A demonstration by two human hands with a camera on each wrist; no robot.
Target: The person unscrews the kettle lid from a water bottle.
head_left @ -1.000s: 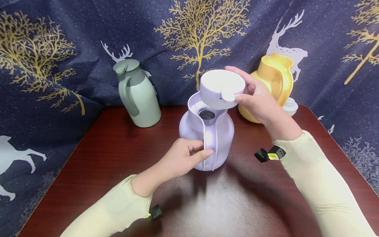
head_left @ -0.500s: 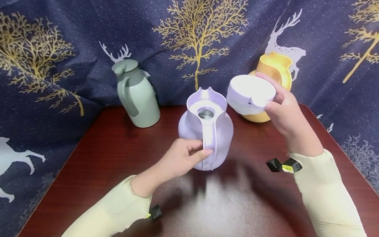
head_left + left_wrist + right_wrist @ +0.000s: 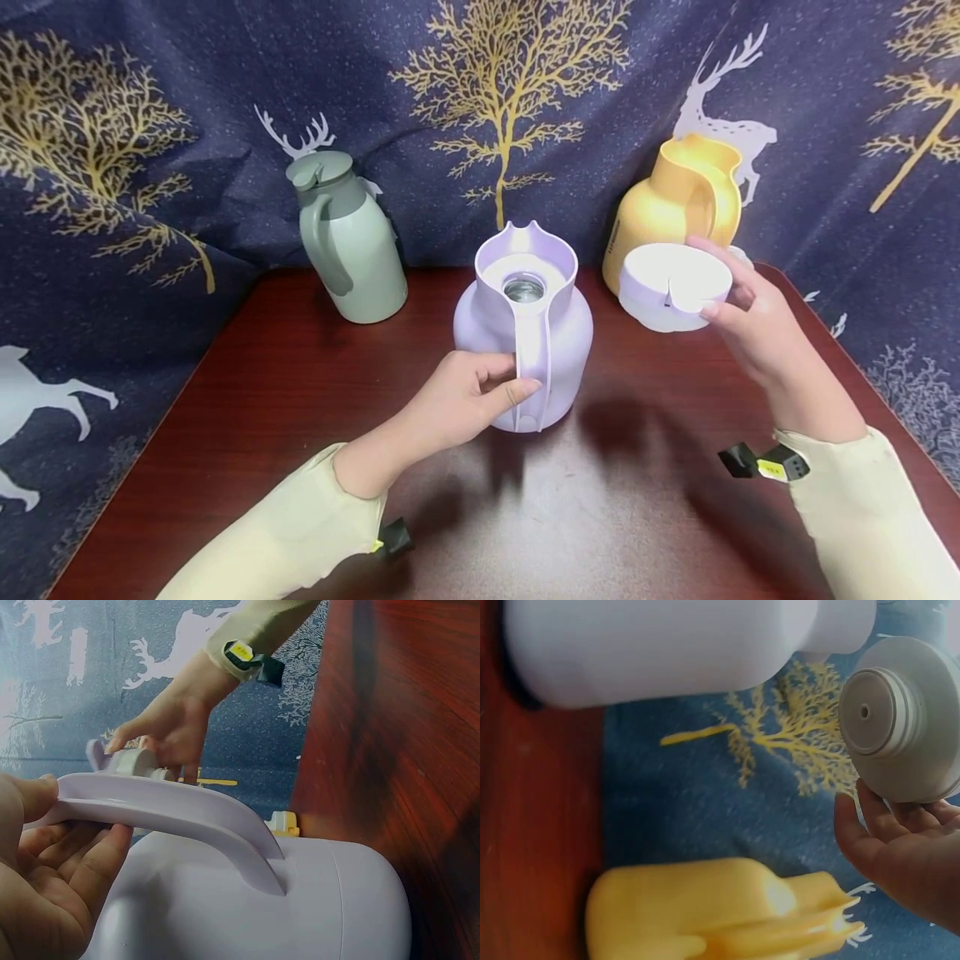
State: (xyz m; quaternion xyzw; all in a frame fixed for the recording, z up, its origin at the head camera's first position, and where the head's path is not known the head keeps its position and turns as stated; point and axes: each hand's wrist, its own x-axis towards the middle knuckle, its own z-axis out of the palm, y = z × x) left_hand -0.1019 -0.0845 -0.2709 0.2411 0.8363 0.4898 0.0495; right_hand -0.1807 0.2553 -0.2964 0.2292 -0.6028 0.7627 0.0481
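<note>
A lilac thermos jug (image 3: 480, 321) stands in the middle of the table, its mouth uncovered and a round neck opening showing inside. My left hand (image 3: 457, 398) grips its handle, thumb on the near side and fingers curled behind. To the jug's right, my right hand (image 3: 757, 321) holds the round lilac lid (image 3: 645, 292) up in the air by its edge. In the right wrist view the lid's underside (image 3: 870, 712) shows a grey stepped plug with a small centre hole. Part of the yellow jug (image 3: 637, 217) is hidden behind the lid and right hand.
A green thermos jug (image 3: 363, 258) with its lid on stands at the back left of the dark red table (image 3: 300, 400). Behind the table hangs a blue cloth (image 3: 420, 150) with printed trees and deer. A pale lid (image 3: 738, 252) peeks out beside the yellow jug.
My right hand has carried the lid from over the lilac jug's mouth to the right and lower, in front of the yellow jug. My left hand stays on the handle.
</note>
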